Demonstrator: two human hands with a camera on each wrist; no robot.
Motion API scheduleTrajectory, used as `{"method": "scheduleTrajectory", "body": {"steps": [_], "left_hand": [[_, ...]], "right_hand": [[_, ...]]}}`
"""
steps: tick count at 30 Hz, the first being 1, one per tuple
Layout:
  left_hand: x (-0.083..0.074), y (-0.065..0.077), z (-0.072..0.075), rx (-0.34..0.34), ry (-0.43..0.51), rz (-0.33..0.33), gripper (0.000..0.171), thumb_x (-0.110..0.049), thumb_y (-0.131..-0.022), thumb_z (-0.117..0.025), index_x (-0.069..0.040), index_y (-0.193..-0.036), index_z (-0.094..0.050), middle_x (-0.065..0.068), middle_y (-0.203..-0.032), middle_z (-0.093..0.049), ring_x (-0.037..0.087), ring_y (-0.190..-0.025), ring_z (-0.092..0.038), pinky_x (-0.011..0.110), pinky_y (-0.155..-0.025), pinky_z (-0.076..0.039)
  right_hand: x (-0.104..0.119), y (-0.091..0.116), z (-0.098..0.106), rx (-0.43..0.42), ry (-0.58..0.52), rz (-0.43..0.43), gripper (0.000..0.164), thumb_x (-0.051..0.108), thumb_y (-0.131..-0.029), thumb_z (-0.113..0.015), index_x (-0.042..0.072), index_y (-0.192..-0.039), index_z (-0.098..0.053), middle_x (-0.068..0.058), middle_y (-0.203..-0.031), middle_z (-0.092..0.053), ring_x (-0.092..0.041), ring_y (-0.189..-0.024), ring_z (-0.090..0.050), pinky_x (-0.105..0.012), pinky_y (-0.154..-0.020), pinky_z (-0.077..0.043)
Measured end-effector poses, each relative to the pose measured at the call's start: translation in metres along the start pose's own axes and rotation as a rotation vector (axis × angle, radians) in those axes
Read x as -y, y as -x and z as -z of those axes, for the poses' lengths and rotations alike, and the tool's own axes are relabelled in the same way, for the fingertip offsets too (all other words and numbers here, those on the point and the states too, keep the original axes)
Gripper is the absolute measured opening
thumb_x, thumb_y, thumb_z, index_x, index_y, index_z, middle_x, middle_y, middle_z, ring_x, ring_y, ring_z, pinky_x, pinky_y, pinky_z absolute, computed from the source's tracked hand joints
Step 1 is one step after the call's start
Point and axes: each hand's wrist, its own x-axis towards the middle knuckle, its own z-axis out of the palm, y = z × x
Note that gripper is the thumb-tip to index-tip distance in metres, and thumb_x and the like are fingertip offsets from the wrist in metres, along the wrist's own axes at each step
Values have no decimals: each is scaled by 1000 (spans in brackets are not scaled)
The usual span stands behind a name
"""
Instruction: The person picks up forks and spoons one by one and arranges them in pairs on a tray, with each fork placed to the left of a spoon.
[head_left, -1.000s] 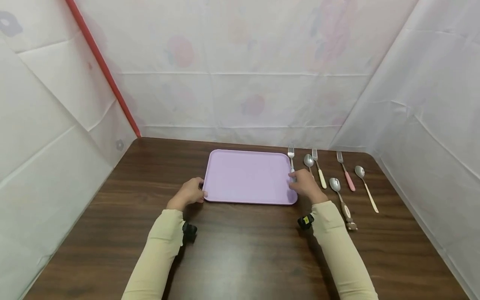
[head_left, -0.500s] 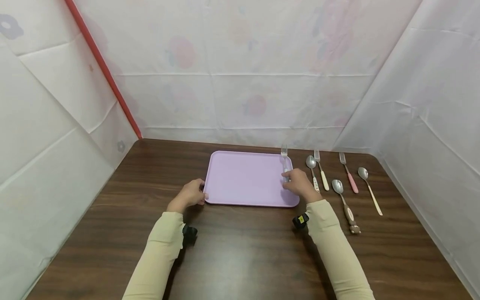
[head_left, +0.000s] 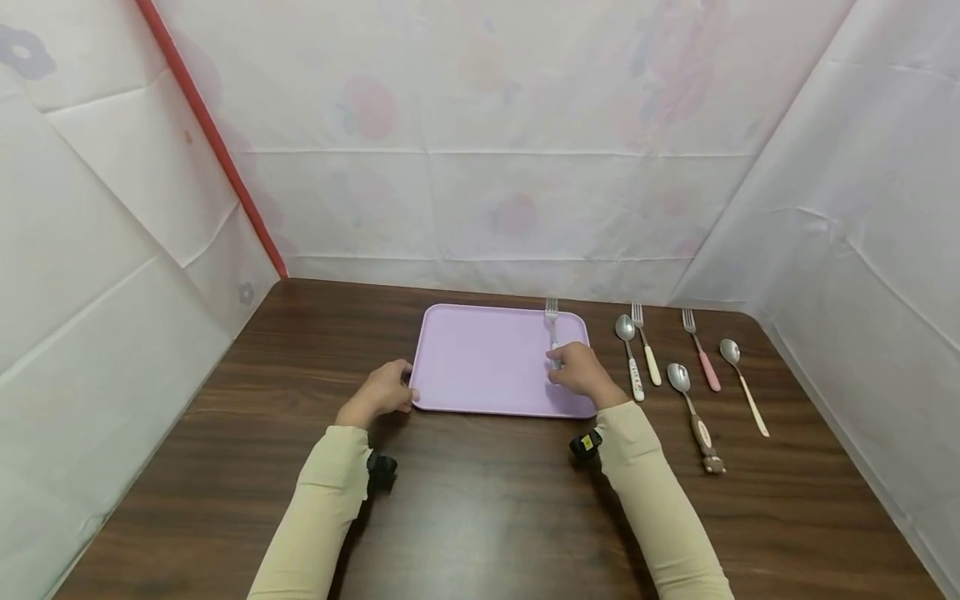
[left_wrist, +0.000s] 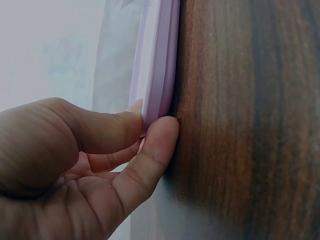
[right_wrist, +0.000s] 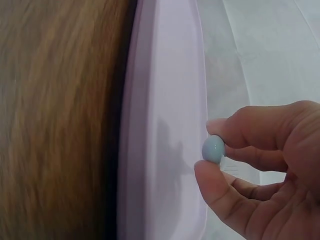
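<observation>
A lilac rectangular tray (head_left: 480,358) lies on the dark wooden table. At its near left corner my left hand (head_left: 384,388) pinches the rim (left_wrist: 155,100) between thumb and fingers, as the left wrist view shows. My right hand (head_left: 581,371) is over the right part of the tray. Between thumb and fingertips it pinches the pale blue handle (right_wrist: 213,149) of a fork (head_left: 552,310), whose metal tines point toward the back wall. In the right wrist view the fork's handle end is above the tray's surface, apart from it.
Right of the tray lie a spoon with a patterned white handle (head_left: 636,379), a cream-handled fork (head_left: 652,365), a pink-handled fork (head_left: 708,371), a brown bear-handled spoon (head_left: 701,433) and a slim cream-handled spoon (head_left: 752,406). White patterned sheets (head_left: 480,167) enclose the table's back and sides.
My right hand has carried the fork leftward from the tray's right edge to over the tray, uncovering the patterned-handled spoon. The left hand has stayed at the tray's corner.
</observation>
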Motion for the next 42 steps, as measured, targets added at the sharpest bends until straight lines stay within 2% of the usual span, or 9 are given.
{"method": "scheduleTrajectory", "body": {"steps": [3,9,17,29,36,42], "left_hand": [[-1,1,1,-3,9,-2,47,6,-82,-61,15,-124,-42,15,-75,-59,20,-60,-63,31,-58,-54],[-1,1,1,3,5,-10,48,5,-82,-61,15,-125,-42,14,-75,-59,20,-60,-64,31,-58,-54],[-2,2,2,0,31,8,46,7,-82,-60,15,-124,-42,15,-75,-57,20,-60,-62,31,-58,-55],[-5,1,3,12,63,37,39,10,-80,-55,15,-117,-45,21,-88,-54,20,-60,-63,30,-58,-55],[-3,2,3,7,74,45,42,11,-77,-55,15,-117,-44,23,-93,-54,20,-61,-63,30,-58,-55],[-3,0,1,-5,62,33,44,10,-75,-54,14,-118,-44,25,-98,-54,19,-59,-63,29,-57,-55]], "right_hand": [[5,-3,-5,10,1,39,39,1,-70,-64,-9,-108,-64,-16,-87,-66,-15,-57,-43,-26,-51,-40],[14,-5,-14,29,-3,42,39,0,-69,-67,-8,-108,-65,-17,-94,-66,-18,-63,-48,-27,-56,-44],[26,-8,-27,37,4,98,38,1,-69,-69,-8,-105,-66,-17,-98,-67,-21,-74,-54,-31,-68,-48],[43,-14,-42,56,-21,88,37,1,-69,-71,-7,-105,-67,-16,-97,-67,-22,-76,-54,-30,-68,-48],[50,-16,-49,90,-52,62,37,1,-70,-72,-6,-107,-67,-10,-83,-67,-15,-65,-49,-25,-61,-45],[56,-15,-53,84,-72,92,37,1,-70,-72,-6,-105,-67,-8,-78,-66,-14,-63,-48,-25,-59,-44]]}}
